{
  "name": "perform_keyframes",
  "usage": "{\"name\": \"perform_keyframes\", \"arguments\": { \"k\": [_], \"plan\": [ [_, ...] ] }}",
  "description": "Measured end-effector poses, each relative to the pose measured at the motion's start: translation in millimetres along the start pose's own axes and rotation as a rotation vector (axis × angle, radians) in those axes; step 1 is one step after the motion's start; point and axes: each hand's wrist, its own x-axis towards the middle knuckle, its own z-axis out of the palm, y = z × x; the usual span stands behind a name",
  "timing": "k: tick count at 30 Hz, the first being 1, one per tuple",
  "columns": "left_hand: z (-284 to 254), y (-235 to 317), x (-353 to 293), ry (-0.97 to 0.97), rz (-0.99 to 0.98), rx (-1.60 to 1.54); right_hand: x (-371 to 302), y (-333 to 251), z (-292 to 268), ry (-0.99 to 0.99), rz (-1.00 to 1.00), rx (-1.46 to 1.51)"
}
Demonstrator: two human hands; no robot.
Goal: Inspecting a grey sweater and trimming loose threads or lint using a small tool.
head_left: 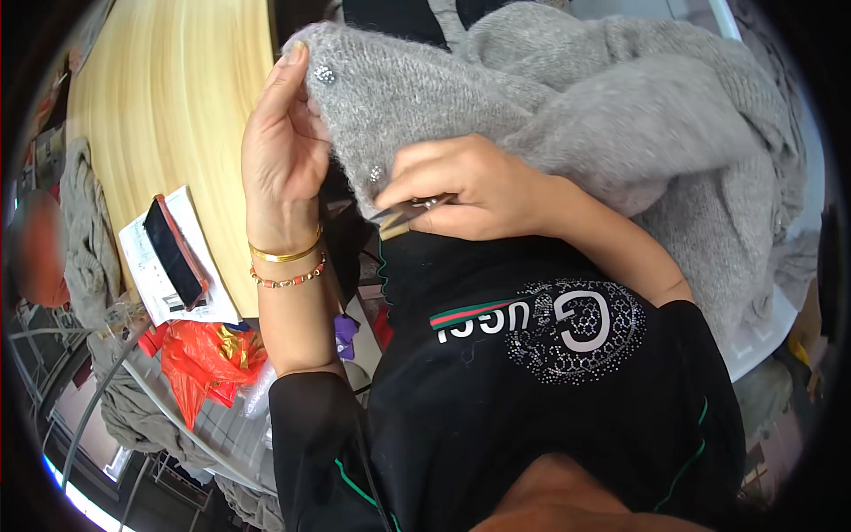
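A fuzzy grey knit garment lies spread in front of me, bunched toward the right. My left hand grips its upper left corner, thumb on top and the other fingers behind the knit. Along that edge sit two sparkly round buttons, an upper button close to my left thumb and a lower button beside my right fingers. Closed around small thread snips, my right hand is at the lower corner of the edge. The blades point left; whether they touch the yarn is hard to tell.
At left stands a light wooden table with a phone on white papers. Below it are a red plastic bag and more grey knitwear. A white plastic bin holds part of the garment. Another person appears far left.
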Motion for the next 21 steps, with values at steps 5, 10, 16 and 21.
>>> {"name": "perform_keyframes", "arguments": {
  "k": [5,10,16,21],
  "plan": [
    [-1.7,4.0,-3.3,-0.093,-0.051,0.216,1.9,1.6,-2.6,0.099,-0.046,-0.150],
    [9.4,-16.0,-2.8,-0.105,-0.101,0.395,-13.8,-15.5,-40.9,0.330,0.192,-0.073],
    [15.9,-27.3,-9.9,-0.218,-0.110,0.407,-6.3,-6.3,-48.2,0.514,0.397,0.176],
    [15.7,-30.0,-11.2,-0.249,-0.107,0.472,-13.4,-0.7,-50.0,0.422,0.456,0.393]
  ]
}}
